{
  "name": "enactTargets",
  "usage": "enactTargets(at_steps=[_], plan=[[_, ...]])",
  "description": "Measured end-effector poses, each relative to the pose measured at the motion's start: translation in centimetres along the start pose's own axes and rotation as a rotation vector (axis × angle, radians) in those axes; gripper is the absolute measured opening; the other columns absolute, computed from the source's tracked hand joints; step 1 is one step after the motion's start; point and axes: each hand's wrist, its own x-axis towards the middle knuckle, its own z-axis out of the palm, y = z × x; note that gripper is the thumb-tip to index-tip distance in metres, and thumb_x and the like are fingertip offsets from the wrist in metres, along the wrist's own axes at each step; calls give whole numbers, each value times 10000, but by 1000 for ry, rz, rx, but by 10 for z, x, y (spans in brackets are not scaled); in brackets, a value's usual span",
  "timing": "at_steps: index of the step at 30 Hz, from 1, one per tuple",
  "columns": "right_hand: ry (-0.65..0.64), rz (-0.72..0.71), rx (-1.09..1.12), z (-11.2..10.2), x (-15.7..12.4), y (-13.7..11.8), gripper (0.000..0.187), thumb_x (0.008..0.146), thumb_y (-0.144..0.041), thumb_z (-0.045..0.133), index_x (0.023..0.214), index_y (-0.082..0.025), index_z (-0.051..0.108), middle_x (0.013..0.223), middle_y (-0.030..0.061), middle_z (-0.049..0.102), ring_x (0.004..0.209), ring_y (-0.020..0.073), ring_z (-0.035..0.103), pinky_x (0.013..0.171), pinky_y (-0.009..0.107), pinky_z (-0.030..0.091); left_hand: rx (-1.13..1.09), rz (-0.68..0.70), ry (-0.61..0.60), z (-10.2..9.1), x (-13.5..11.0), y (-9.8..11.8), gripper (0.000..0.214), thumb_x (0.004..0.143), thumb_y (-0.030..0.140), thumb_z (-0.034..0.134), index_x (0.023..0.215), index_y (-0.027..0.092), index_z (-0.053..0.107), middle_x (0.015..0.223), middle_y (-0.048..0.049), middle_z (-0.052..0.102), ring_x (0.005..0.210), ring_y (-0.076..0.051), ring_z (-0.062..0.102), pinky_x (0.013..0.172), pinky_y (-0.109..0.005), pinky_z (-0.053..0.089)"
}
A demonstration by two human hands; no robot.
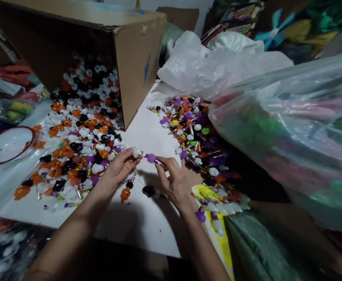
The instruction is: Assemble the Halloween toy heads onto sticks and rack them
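Over the middle of the white tabletop (147, 234), my left hand (121, 166) pinches a small white plastic figure (137, 152) between thumb and fingertips. Facing it, my right hand (172, 179) grips a small tube with a purple top (151, 158), whose end points left at the white figure. A narrow gap seems to lie between the two pieces. Below my hands are an orange pumpkin-like figure (125, 194) beside a colourful tube (134, 176), and a black figure (149, 191) partly in shadow.
A cardboard box (138, 66) on its side spills a heap of orange, black and white figures (80, 144) at left. Tubes with coloured tops (188, 117) are piled at right. Beyond them bulges a large clear plastic bag (290, 128). A white bowl (9, 144) stands far left.
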Motion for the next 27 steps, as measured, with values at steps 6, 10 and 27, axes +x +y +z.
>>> enactTargets(at_steps=[6,10,27], plan=[[-63,-33,-78,-8,-4,-1,234,965,-294,467,1047,-197,663,915,81,692,871,206,612,847,361,425,38,23,-21,12,-21,-9,272,658,375,789,793,202,628,860,-33,671,825,-169,639,792,-327,548],[-102,272,312,-3,-9,4,271,888,-439,555,905,-195,672,817,49,665,772,186,583,753,320,432,207,179,-51,13,-40,-12,342,633,304,810,916,201,647,849,-27,682,770,-143,640,751,-275,529],[-234,288,11,-2,16,45,355,886,-441,501,1051,-171,663,968,105,700,844,217,630,781,334,461,1575,686,308,-56,-37,105,374,854,319,605,1204,187,612,1303,-110,586,1279,-326,476,1111,-526,336]])
